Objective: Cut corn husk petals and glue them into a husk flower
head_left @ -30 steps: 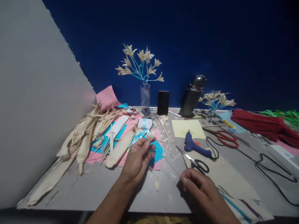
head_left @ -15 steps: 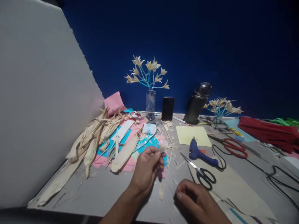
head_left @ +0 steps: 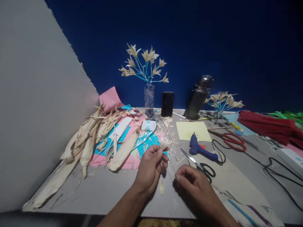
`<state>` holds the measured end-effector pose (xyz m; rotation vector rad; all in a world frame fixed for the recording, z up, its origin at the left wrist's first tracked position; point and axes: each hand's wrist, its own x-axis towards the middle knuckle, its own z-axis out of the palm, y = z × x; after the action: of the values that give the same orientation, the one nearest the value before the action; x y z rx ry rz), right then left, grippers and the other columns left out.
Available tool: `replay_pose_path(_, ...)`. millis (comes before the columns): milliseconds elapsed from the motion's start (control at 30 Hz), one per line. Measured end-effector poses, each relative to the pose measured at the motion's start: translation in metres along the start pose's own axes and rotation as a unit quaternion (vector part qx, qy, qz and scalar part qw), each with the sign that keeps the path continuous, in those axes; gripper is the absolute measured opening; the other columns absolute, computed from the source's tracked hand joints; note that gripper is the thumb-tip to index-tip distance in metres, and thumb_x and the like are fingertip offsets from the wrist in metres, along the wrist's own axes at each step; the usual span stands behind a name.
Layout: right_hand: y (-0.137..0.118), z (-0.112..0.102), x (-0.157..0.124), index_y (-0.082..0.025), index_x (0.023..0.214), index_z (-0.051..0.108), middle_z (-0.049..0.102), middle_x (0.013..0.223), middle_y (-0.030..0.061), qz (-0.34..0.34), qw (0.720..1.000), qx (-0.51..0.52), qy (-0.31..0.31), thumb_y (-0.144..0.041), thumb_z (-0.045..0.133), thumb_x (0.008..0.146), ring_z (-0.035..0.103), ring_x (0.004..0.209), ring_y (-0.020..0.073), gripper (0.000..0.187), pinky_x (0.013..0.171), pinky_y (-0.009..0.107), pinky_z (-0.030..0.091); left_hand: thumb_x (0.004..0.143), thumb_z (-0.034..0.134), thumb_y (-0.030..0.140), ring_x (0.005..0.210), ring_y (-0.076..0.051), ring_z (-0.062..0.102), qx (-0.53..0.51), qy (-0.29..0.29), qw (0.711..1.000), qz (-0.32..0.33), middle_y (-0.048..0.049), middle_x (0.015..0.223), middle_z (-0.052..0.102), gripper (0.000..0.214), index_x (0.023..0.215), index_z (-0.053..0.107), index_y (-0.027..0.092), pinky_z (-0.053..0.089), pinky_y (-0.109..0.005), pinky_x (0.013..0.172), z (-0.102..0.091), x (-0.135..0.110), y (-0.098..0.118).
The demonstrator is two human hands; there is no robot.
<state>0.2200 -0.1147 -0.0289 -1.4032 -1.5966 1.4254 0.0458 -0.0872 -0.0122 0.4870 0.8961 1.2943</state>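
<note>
My left hand (head_left: pixel 151 167) is raised a little over the grey table (head_left: pixel 106 192), its fingers pinched on a small pale corn-husk flower piece (head_left: pixel 163 144). My right hand (head_left: pixel 193 186) rests on the table just to the right of it, fingers curled in a loose pinch; what they hold, if anything, is too small to make out. A pale husk scrap (head_left: pixel 161 186) lies on the table between the two hands. Black-handled scissors (head_left: pixel 201 165) lie just beyond my right hand.
Dried corn husks (head_left: pixel 92 135) lie on pink and blue paper at the left. A blue glue gun (head_left: pixel 200 149) with black cord, yellow paper (head_left: pixel 193 130), red scissors (head_left: pixel 230 140), a vase of husk flowers (head_left: pixel 149 99), a phone (head_left: pixel 167 104), a flask (head_left: pixel 198 96) and red cloth (head_left: pixel 272 129) stand further back.
My left hand has shifted right with the husk piece still pinched. My right hand has moved left and inward, closer to the left hand. The camera view has bobbed.
</note>
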Motion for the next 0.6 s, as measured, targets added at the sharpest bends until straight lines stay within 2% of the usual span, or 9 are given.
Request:
replay_pose_path(167,-0.003,-0.016,0.001,-0.019,0.074,0.061,0.058,0.068,0.0007,-0.016,0.99,-0.08,0.112,-0.044,0.058,0.088,0.052,0.066,0.0171,0.029,0.059,0.026,0.04,0.075,0.081,0.032,0.049,-0.008,0.049,0.004,0.018,1.0,0.009,0.0027,0.065,0.058,0.031,0.084,0.055,0.018,0.039,-0.018,0.043,-0.007,0.0,0.01)
replay_pose_path(333,0.006,-0.03,-0.009,-0.018,0.075,0.062,0.058,0.063,0.0002,0.011,0.981,0.051,0.185,-0.051,0.066,0.083,0.051,0.059,0.0154,0.035,0.054,0.025,0.04,0.074,0.08,0.019,0.051,-0.006,0.054,0.051,0.007,0.998,-0.024,-0.0015,0.068,0.063,0.022,0.08,0.059,0.014,0.045,-0.016,0.048,-0.01,0.014,0.03)
replay_pose_path(400,0.009,-0.031,-0.012,-0.017,0.076,0.063,0.057,0.063,0.0007,0.011,0.974,0.094,0.207,-0.053,0.069,0.082,0.05,0.057,0.0145,0.037,0.051,0.024,0.04,0.074,0.078,0.012,0.052,-0.007,0.056,0.07,0.004,0.997,-0.037,-0.0033,0.07,0.065,0.019,0.077,0.06,0.013,0.047,-0.015,0.049,-0.006,0.027,0.039)
replay_pose_path(467,0.009,-0.033,-0.014,-0.017,0.078,0.063,0.057,0.063,0.0012,0.011,0.973,0.109,0.203,-0.053,0.07,0.081,0.051,0.057,0.0148,0.038,0.05,0.024,0.042,0.076,0.075,0.008,0.053,-0.007,0.057,0.07,0.002,0.997,-0.034,-0.0043,0.072,0.065,0.016,0.077,0.06,0.013,0.048,-0.015,0.049,0.001,0.04,0.046)
replay_pose_path(600,0.008,-0.051,-0.018,-0.018,0.08,0.065,0.061,0.067,0.0022,0.022,0.972,0.053,0.226,-0.054,0.066,0.082,0.057,0.061,0.0177,0.036,0.056,0.027,0.049,0.083,0.067,0.008,0.052,-0.007,0.056,0.057,0.003,0.998,0.006,-0.0025,0.071,0.063,0.012,0.075,0.059,0.012,0.048,-0.016,0.048,0.012,0.057,0.055)
